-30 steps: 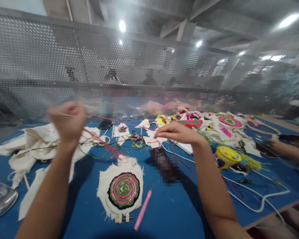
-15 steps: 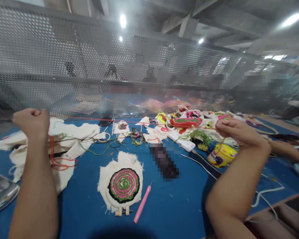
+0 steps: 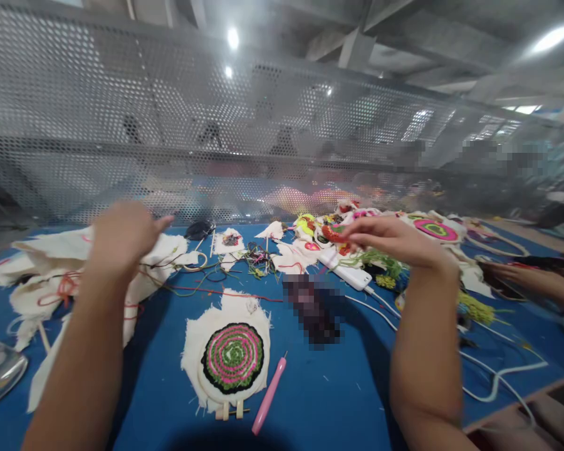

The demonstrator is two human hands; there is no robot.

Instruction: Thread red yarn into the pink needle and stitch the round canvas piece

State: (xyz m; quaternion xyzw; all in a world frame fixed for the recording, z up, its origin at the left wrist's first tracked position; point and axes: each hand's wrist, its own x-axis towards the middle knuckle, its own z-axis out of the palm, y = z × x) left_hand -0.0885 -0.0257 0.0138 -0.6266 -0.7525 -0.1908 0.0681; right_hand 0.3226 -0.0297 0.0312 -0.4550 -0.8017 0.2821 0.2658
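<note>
My left hand is above the cream cloth at left, thumb stretched out; its other fingers are blurred and hidden behind the back of the hand. My right hand hovers near the heap of yarn pieces, fingers reaching left and apart; I see nothing clearly held. A red yarn strand lies slack across the table between the hands; its ends are hidden. In front of me is an embroidery hoop with cream cloth and a round pink, green and black looped design. Beside it lies a pink punch needle.
A white power strip with white cables is at right. Tangled yarn lies mid-table; a clear plastic container stands at left. A perforated metal screen rises behind. Another person's arm reaches in at right.
Both hands have moved inward. The red yarn, stretched taut between them before, has dropped slack onto the table. My right hand's fingers have loosened from a pinch; the left hand's thumb now sticks out.
</note>
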